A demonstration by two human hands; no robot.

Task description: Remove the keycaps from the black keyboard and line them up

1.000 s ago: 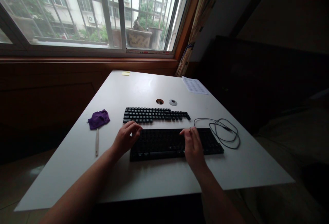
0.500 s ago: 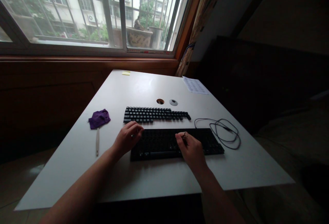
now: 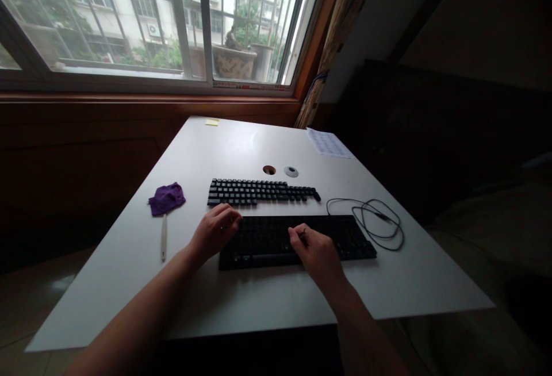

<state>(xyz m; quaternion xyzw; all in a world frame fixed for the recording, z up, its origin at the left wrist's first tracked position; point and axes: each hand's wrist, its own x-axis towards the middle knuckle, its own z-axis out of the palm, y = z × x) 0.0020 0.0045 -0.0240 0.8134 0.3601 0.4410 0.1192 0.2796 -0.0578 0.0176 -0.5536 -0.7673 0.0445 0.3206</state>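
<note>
A black keyboard (image 3: 263, 260) lies on the white table, and many of its keys appear bare of keycaps. Curled at its upper left corner, my left hand (image 3: 215, 227) grips the edge. Over the middle of the keyboard is my right hand (image 3: 317, 246), fingers pinched together; whatever they hold is too small and dark to name. Loose black keycaps (image 3: 248, 192) stand in rows just beyond the keyboard, laid out like a key layout.
A purple cloth (image 3: 167, 198) and a pale thin-handled tool (image 3: 164, 239) lie at left. The keyboard's black cable (image 3: 399, 232) is coiled at right. Farther back are a cable hole (image 3: 269, 170), its grey cover (image 3: 291, 172), yellow sticky notes (image 3: 211, 122) and a printed sheet (image 3: 328, 144).
My right hand has shifted slightly left and a little down over the keyboard, still pinched. My left hand, the keyboard and the rows of keycaps have stayed in place.
</note>
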